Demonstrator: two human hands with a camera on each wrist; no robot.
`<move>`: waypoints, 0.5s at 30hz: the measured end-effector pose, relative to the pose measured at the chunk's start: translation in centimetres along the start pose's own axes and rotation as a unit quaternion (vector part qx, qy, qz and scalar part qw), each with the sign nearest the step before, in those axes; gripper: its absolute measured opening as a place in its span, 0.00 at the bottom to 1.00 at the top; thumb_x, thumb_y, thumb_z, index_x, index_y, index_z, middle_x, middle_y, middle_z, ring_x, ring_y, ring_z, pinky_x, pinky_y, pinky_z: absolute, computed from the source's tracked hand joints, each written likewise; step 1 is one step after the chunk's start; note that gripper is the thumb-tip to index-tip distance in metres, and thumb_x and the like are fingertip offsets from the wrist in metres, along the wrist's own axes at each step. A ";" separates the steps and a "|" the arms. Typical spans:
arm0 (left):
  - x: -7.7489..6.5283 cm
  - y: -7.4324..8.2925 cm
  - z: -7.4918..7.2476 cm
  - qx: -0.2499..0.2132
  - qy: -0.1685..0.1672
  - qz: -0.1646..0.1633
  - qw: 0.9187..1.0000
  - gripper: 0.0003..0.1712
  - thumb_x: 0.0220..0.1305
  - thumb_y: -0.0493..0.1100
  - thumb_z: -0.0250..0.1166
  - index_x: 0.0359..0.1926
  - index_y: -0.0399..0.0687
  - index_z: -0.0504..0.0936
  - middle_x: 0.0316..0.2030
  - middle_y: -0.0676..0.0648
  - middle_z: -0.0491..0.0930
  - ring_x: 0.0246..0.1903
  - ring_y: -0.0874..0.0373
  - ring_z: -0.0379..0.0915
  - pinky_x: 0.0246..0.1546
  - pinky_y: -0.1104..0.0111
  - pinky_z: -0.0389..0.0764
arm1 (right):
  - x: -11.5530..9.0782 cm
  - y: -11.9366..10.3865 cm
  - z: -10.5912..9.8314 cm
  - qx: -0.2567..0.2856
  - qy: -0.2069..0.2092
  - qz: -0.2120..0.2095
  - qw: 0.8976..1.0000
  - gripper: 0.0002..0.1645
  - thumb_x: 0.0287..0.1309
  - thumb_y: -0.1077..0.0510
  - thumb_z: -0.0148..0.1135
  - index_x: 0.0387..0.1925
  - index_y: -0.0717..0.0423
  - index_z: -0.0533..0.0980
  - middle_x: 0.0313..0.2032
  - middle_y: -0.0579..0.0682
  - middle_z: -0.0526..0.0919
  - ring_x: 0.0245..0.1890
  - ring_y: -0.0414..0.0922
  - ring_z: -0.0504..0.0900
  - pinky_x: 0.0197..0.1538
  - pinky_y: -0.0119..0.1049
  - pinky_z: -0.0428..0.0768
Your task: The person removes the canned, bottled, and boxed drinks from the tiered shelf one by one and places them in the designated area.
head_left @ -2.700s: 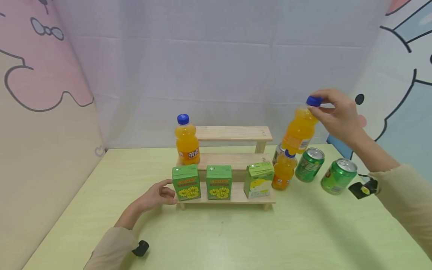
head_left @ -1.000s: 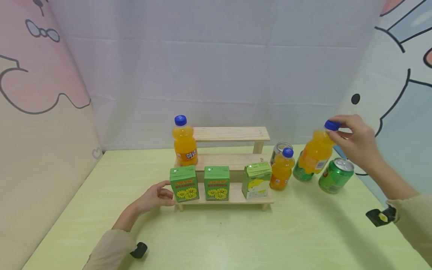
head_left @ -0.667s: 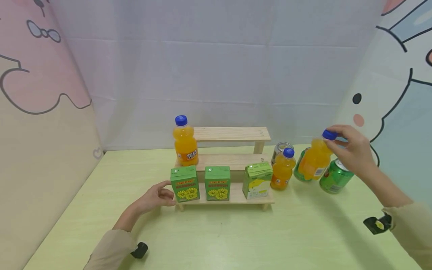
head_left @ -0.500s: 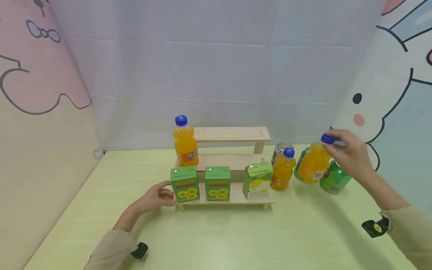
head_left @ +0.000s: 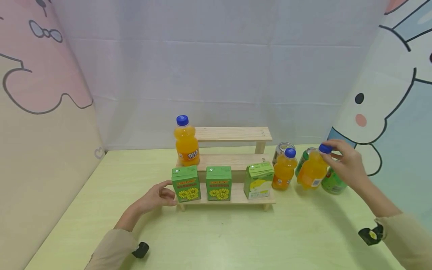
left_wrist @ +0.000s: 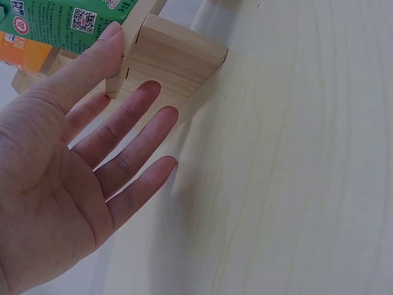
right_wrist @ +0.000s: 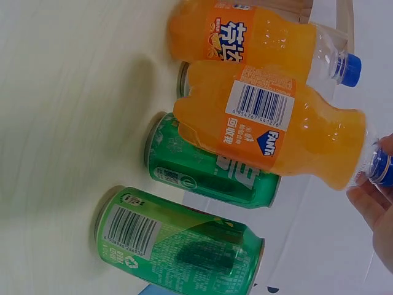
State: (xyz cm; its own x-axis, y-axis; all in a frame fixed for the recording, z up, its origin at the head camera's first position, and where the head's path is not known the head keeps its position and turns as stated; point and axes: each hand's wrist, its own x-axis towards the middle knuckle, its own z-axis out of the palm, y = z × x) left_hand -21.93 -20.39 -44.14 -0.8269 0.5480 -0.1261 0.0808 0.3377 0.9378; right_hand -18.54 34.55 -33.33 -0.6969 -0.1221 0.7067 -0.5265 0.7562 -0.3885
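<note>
My right hand [head_left: 347,161] pinches the blue cap of an orange soda bottle [head_left: 312,172], which tilts a little at the table's right side. In the right wrist view this bottle [right_wrist: 245,117] overlaps a green can [right_wrist: 209,166] and a second orange soda bottle [right_wrist: 245,37]. My left hand [head_left: 152,197] is at the left end of a wooden tiered shelf [head_left: 233,161]. Its fingers [left_wrist: 132,163] are spread and fairly straight in the left wrist view, with the thumb at the shelf edge beside a green drink carton [left_wrist: 67,24].
Two green flower-print cartons [head_left: 218,183] and a lighter green carton [head_left: 259,182] stand on the lowest tier. An orange soda bottle [head_left: 187,146] stands at the middle tier's left end. Right of the shelf are another green can [head_left: 332,183] and a partly hidden silver-topped can [head_left: 283,148].
My right hand has carried the orange soda bottle rightward from beside the shelf, then lowered it toward the table among the cans. My left hand has stayed at the shelf's end.
</note>
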 end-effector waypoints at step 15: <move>0.0 0.0 0.0 -0.002 -0.004 0.006 1.000 0.43 0.52 0.41 0.68 0.63 0.30 0.54 0.41 0.37 0.79 0.39 0.52 0.77 0.45 0.60 0.74 | -1.3 0.6 1.1 0.013 -0.014 0.023 1.000 0.19 0.42 0.80 0.60 0.41 0.73 0.72 0.40 0.63 0.73 0.40 0.19 0.66 0.36 0.10 0.67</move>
State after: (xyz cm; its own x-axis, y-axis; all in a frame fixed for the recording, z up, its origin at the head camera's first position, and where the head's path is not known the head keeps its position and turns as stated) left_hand -21.91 -20.38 -44.17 -0.8214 0.5582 -0.1171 0.0883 0.3274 0.9407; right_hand -18.51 34.46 -35.13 -0.7340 -0.1067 0.6708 -0.5064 0.7440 -0.4359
